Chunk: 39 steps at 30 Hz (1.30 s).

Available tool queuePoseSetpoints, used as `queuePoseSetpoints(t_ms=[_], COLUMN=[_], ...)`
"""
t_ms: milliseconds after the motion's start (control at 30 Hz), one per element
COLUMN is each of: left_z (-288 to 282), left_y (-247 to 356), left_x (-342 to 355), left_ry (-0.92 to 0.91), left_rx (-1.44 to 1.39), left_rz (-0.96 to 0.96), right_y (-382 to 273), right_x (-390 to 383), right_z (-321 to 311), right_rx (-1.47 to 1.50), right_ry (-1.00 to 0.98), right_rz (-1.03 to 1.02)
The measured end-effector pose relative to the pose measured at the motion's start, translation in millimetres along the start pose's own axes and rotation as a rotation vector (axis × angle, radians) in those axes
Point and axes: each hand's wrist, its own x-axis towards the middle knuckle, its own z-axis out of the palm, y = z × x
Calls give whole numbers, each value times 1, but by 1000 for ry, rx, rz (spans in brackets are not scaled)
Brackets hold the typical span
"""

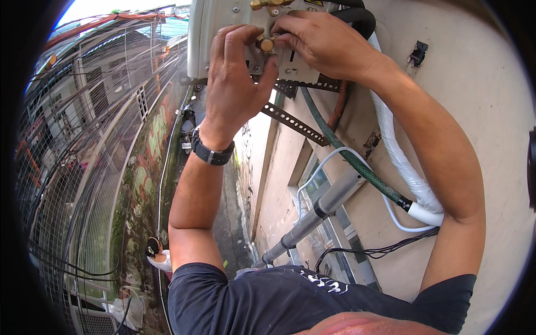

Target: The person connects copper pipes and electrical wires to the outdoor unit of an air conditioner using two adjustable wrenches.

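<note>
At the top of the head view is the pale metal casing of an outdoor air-conditioner unit [202, 47]. A brass service valve [267, 44] with a round cap sticks out of its side. My left hand [235, 84] curls about this valve, fingertips at its upper left and thumb just below it. From the right, my right hand [329, 46] pinches close beside the valve; its fingers hide whatever is between them. A second brass valve [259, 4] sits above, near the frame's upper edge.
A perforated metal bracket [296, 124] supports the unit. Right of it hang a green hose [357, 162], a white-wrapped pipe [393, 137] and a grey pipe [312, 215] along the wall. Far below lies an alley with a parked motorcycle [188, 125] and a person [160, 257]; overhead cables cross the left.
</note>
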Motion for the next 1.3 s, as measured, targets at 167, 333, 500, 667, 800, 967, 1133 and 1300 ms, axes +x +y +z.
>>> queuePoseSetpoints(t_ms=[167,333,500,667,800,967,1133,1300], left_z=[4,8,8,14,18,19,12,16], left_y=[2,-6,-6,-1,-4,-6,1,-5], left_x=[4,5,1,5,10,11,18,18], left_ry=[-20,3,-9,46,127,130,62,72], left_rx=[88,28,38,110,277,320,390,433], left_rz=[7,7,40,34,141,153,218,280], right_y=[6,-14,-7,-5,-8,8,19,28], right_x=[-14,-8,-3,-7,-5,-4,-1,-3], right_z=[8,3,-3,4,-35,-40,-35,-33], right_rx=[15,11,-28,-163,-260,-286,-219,-243], right_ry=[205,250,101,228,99,86,72,71], right_rz=[-85,-31,-53,13,53,0,-76,-120])
